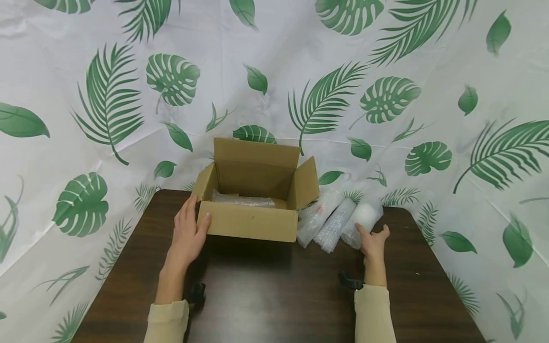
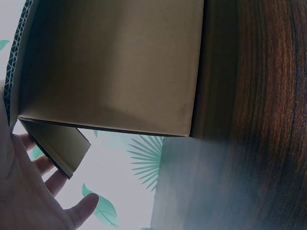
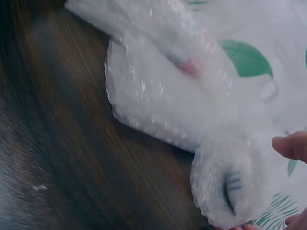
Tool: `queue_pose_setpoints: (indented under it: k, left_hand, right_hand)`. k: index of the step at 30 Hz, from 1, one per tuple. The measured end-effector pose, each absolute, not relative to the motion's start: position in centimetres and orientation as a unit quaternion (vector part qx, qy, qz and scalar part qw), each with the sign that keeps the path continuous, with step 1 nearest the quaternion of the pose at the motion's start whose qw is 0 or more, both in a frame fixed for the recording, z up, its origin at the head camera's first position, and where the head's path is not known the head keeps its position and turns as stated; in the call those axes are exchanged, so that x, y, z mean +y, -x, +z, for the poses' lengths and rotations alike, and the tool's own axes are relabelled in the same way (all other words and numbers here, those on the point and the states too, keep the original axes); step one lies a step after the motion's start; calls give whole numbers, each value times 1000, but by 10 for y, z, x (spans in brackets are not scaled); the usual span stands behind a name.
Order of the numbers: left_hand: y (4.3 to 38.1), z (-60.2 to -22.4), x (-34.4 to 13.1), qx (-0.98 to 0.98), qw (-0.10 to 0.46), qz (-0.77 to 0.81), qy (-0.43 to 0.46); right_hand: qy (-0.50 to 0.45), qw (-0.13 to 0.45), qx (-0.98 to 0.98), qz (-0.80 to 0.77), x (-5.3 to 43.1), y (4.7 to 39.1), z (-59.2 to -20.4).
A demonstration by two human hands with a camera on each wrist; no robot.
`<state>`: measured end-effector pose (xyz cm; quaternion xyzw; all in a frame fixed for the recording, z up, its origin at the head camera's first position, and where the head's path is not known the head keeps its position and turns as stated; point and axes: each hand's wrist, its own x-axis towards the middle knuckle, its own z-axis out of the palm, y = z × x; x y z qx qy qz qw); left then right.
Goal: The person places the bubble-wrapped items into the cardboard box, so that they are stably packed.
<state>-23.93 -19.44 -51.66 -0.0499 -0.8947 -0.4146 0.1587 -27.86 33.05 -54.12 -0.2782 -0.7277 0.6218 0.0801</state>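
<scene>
An open cardboard box (image 1: 247, 221) stands with its flaps raised, and a strip of bubble wrap (image 1: 244, 200) shows inside it. My left hand (image 1: 188, 237) rests at the box's left front corner, fingers extended by the left side flap (image 2: 60, 146). To the right of the box lie several bubble-wrapped things: a long one (image 1: 321, 209), a narrower roll (image 1: 336, 226) and a rounder white bundle (image 1: 364, 215). My right hand (image 1: 373, 242) is at the near right side of that round bundle (image 3: 230, 182), thumb and fingers spread apart. Dark marks show through its wrap.
The dark wooden table (image 1: 253, 290) has its far edge just behind the box and bundles. Behind it hangs a white cloth (image 1: 274, 71) printed with green leaves. A small pale scrap (image 1: 417, 273) lies on the right part of the table.
</scene>
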Motion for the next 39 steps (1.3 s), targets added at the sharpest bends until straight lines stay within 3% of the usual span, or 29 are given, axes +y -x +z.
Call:
queue_pose_setpoints:
  k: [14,23,39]
  left_hand:
    - [239,-514,-194,-896,154,-413,48]
    - [240,-514,-194,-893,154,-418,55]
    - [239,-517,-196,-891,159,-423,53]
  right_hand:
    - [332,19,-708,623,366,313,-544]
    - [340,-22,-716,609,374,311,-548]
    - [317,24,-702,638,378,302,-541]
